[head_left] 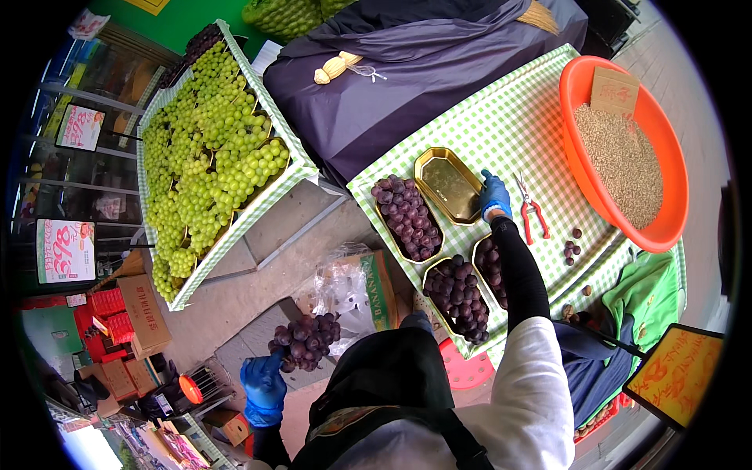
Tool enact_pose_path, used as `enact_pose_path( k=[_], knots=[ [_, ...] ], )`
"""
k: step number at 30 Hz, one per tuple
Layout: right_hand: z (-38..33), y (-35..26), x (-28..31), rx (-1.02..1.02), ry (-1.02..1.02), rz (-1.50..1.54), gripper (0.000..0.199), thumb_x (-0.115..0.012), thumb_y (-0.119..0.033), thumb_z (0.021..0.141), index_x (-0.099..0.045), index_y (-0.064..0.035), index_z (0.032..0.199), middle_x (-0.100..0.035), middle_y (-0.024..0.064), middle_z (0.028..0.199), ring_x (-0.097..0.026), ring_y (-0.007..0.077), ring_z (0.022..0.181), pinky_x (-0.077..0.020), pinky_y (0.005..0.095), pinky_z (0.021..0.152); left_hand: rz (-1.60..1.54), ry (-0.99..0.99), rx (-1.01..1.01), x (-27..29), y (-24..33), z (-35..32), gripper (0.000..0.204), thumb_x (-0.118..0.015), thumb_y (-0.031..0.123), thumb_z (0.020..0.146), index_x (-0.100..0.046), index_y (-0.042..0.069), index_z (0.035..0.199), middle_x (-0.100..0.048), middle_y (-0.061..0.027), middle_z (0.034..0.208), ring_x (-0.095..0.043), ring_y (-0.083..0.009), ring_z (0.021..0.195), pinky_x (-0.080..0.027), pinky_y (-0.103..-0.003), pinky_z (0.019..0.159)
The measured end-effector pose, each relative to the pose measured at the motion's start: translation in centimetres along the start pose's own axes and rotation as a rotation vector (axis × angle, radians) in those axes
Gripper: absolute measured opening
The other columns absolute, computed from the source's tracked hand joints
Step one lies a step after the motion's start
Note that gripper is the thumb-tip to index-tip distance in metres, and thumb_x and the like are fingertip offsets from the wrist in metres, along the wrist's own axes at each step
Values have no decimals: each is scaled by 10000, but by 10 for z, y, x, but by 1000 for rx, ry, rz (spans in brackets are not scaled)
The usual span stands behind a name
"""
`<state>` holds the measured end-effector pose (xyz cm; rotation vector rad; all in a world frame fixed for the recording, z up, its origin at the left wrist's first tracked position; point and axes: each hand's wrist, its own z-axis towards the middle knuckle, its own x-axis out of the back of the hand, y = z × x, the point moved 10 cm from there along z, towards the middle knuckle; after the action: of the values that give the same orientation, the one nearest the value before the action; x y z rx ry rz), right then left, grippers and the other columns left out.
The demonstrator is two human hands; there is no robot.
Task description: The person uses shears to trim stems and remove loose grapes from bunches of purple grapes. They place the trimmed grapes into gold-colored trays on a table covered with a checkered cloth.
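Purple grapes fill three trays so far, one gold tray left empty. Left fingers clutch another bunch; right fingers at that tray's edge, can't tell if gripping.

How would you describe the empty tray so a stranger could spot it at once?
Find the green-checked cloth with the big orange basin. Left of the basin, just past the blue-gloved right hand, lies a tray. It shows bare gold inside; those beside it are full of dark grapes.
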<state>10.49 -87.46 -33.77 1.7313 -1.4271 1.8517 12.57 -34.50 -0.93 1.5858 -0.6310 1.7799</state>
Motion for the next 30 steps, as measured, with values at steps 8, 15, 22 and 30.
enact_pose_path(
  k=[8,15,22,30],
  knots=[
    [-23,-2,-11,40,-69,-34,401,-476,-71,807,-528,-150,1196,-561,140,1101,-544,311,1031,-439,388,873,-10,4,116,6,-14,-21,316,-538,-54,598,-614,80,874,-525,-77,666,-502,-265,609,-394,-358,572],
    [-18,-37,-2,256,-1,-227,361,-551,-94,759,-575,-158,1113,-591,108,986,-577,287,918,-460,374,796,-18,27,113,-3,-22,-35,194,-533,-52,603,-592,58,751,-515,-85,646,-508,-263,594,-373,-353,538],
    [-22,-93,-75,508,-197,157,229,-586,-54,764,-629,-62,988,-615,170,1001,-582,323,938,-459,365,819,-44,10,167,-4,-17,-34,387,-533,-62,609,-661,79,946,-523,-64,635,-508,-238,584,-382,-345,552],
    [-5,-84,-96,380,-228,12,146,-623,-166,748,-644,-66,853,-627,172,876,-585,355,868,-466,413,751,-1,-34,211,-6,-20,-45,399,-534,-61,592,-644,80,948,-501,-65,644,-491,-248,586,-379,-354,549]
  ],
)
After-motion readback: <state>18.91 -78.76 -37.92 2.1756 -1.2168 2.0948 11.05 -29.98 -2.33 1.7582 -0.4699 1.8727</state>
